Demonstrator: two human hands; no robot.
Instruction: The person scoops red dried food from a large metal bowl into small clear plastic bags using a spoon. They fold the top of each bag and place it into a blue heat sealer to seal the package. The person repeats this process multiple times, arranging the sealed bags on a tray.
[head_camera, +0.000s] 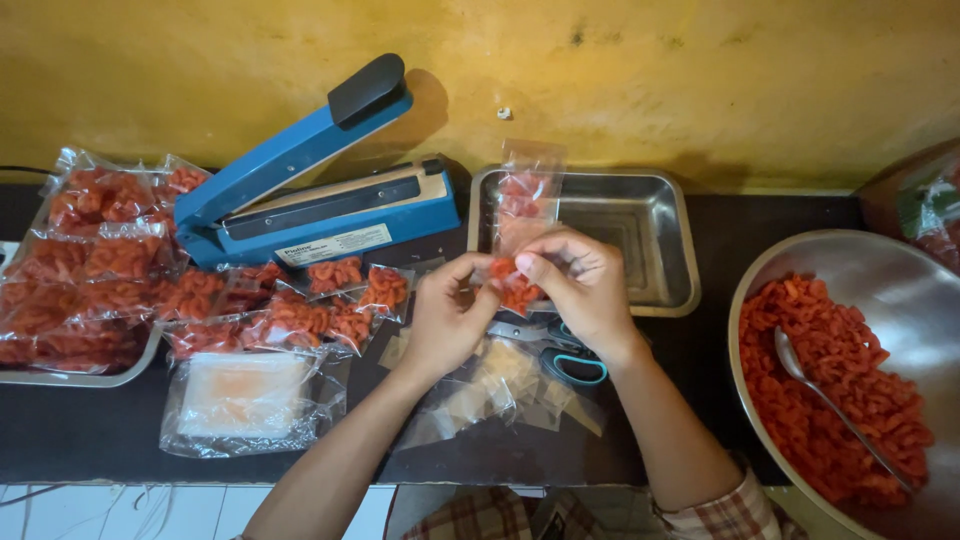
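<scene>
Clear plastic, pinched between both hands: a small pouch (522, 225) partly filled with red-orange snack pieces, held upright over the dark tabletop (700, 360). The left hand (445, 318) grips the pouch's lower left edge with thumb and fingertips closed on it; the right hand (583, 290) clamps the lower right side the same way, its fingers curled over the filled part. The pouch's empty top stands up in front of a steel tray (655, 245).

Under the hands lie scissors (565, 355) with teal-edged handles and a loose spread of empty clear bags (490, 390). Just left of the left hand, several small sealed packets (330, 300) of the same red snack lie scattered. Behind them stands a blue heat sealer (320, 190), its arm raised. Further left, a tray (80, 375) holds a heap of filled packets, and in front of it lies 1 bundle of flat bags in a plastic wrap (245, 400).

Well to the right, a big metal bowl (890, 270) holds a mound of the red snack pieces (835, 390), with 1 spoon (830, 400) resting in it. A yellow wall (700, 80) rises behind everything.
</scene>
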